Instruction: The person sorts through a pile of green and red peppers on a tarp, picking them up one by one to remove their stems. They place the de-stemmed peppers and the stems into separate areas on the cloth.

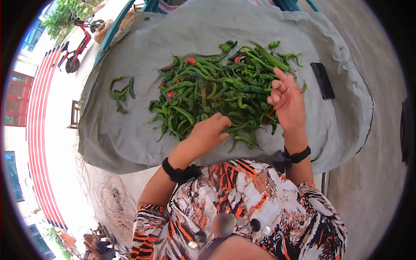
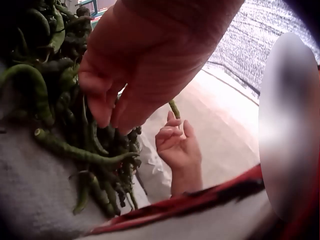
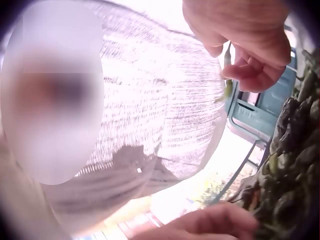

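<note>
A pile of green chili peppers (image 1: 212,86), with a few red ones among them, lies on a grey cloth (image 1: 143,47). My right hand (image 1: 289,102) is raised over the pile's right side, palm turned inward. In the right wrist view, its thumb and fingers pinch a slim green chili pepper (image 3: 228,89), whose end also shows above the fingers in the left wrist view. My left hand (image 1: 208,133) reaches down at the pile's near edge, fingers bent among the peppers. Its fingertips (image 2: 104,117) come close together there; I cannot tell whether they hold a pepper.
A small separate group of green peppers (image 1: 121,93) lies to the left on the cloth. A black phone (image 1: 323,80) rests on the right side. Beyond the cloth at the far left stand a red scooter (image 1: 78,50) and red-edged steps (image 1: 41,130).
</note>
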### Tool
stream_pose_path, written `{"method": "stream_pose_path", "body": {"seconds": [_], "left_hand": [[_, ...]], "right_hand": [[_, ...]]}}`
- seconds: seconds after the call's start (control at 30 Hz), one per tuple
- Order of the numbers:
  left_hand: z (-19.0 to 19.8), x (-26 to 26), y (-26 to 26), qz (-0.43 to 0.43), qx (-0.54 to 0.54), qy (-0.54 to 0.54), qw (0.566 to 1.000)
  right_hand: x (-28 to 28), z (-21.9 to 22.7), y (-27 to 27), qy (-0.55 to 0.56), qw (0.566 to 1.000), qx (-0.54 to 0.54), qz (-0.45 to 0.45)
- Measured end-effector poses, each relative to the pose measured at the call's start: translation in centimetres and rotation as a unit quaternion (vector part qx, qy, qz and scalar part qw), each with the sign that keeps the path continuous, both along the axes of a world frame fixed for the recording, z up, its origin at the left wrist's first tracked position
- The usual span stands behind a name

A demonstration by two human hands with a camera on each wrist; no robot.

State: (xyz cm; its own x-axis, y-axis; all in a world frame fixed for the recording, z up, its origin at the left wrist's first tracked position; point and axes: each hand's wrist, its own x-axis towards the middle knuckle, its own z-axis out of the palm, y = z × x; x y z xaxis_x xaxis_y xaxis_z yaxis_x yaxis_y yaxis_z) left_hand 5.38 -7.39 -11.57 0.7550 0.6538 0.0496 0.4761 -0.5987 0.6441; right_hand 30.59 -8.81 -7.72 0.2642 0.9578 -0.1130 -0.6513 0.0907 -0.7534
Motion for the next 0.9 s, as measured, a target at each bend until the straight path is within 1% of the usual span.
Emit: {"method": "stream_pose_path", "body": {"seconds": [0.03,0.07,0.13,0.17,0.23,0.27,0.3,0.33,0.4,0.43,0.47,0.5,0.53,0.57,0.6,0.63,0.67,0.77,0.83,0.87,0.9], "left_hand": [[0.2,0.4,-0.3,0.008,-0.040,0.059,0.997],[-0.2,0.6,-0.3,0.003,-0.031,0.083,0.996],[-1.1,0.8,-0.2,-0.009,-0.011,0.130,0.991],[-1.3,0.7,-0.1,-0.010,-0.007,0.120,0.993],[-1.2,0.4,0.1,-0.012,0.001,0.100,0.995],[-0.9,0.1,0.1,-0.004,-0.009,0.082,0.997],[0.1,-0.2,0.2,0.005,-0.020,0.063,0.998],[1.1,-0.3,0.3,0.015,-0.030,0.044,0.998],[3.7,-0.1,0.6,0.080,-0.168,0.006,0.983],[4.3,-0.1,0.7,0.114,-0.235,-0.013,0.965],[4.3,0.0,0.7,0.116,-0.289,-0.094,0.946],[4.2,0.3,0.7,0.118,-0.340,-0.175,0.917],[4.3,0.6,0.6,0.118,-0.387,-0.256,0.878],[4.4,0.7,0.7,0.101,-0.394,-0.269,0.873],[4.4,0.8,0.7,0.104,-0.388,-0.278,0.873],[4.3,1.1,0.7,0.107,-0.381,-0.287,0.872],[4.0,1.2,0.8,0.110,-0.375,-0.296,0.872],[3.2,1.4,0.7,0.122,-0.336,-0.255,0.898],[2.5,1.0,0.6,0.068,-0.284,-0.128,0.948],[2.0,0.8,0.6,0.040,-0.256,-0.063,0.964],[0.8,0.7,0.4,0.021,-0.192,-0.015,0.981]], "right_hand": [[0.4,-0.6,-0.4,0.011,0.999,-0.017,0.039],[0.6,-1.2,-0.7,-0.043,0.995,-0.031,0.083],[0.4,-1.7,-1.6,-0.149,0.973,-0.058,0.168],[0.0,-1.8,-2.3,-0.199,0.961,-0.079,0.175],[-0.7,-1.7,-3.0,-0.273,0.940,-0.050,0.197],[-0.9,-1.7,-3.3,-0.308,0.928,-0.035,0.207],[-1.1,-0.9,-3.7,-0.319,0.921,-0.057,0.219],[-1.2,-0.8,-3.8,-0.305,0.927,-0.046,0.211],[-1.5,-0.8,-4.0,-0.278,0.940,-0.025,0.197],[-1.8,-0.5,-3.9,-0.305,0.924,-0.036,0.229],[-2.1,0.1,-3.9,-0.332,0.905,-0.047,0.262],[-2.4,0.4,-3.8,-0.358,0.884,-0.058,0.294],[-2.7,0.4,-3.7,-0.405,0.859,-0.036,0.313],[-3.0,0.0,-3.5,-0.450,0.830,-0.014,0.330],[-3.3,-0.5,-3.3,-0.493,0.798,0.009,0.346],[-3.7,-1.0,-3.2,-0.482,0.811,0.028,0.330],[-3.7,-1.1,-3.2,-0.464,0.826,0.008,0.320],[-3.3,0.8,-2.9,-0.399,0.870,-0.064,0.283],[-2.0,0.9,-2.7,-0.347,0.902,-0.066,0.246],[-1.3,0.9,-2.5,-0.321,0.917,-0.067,0.227],[-0.9,0.2,-2.3,-0.260,0.944,-0.051,0.198]]}}
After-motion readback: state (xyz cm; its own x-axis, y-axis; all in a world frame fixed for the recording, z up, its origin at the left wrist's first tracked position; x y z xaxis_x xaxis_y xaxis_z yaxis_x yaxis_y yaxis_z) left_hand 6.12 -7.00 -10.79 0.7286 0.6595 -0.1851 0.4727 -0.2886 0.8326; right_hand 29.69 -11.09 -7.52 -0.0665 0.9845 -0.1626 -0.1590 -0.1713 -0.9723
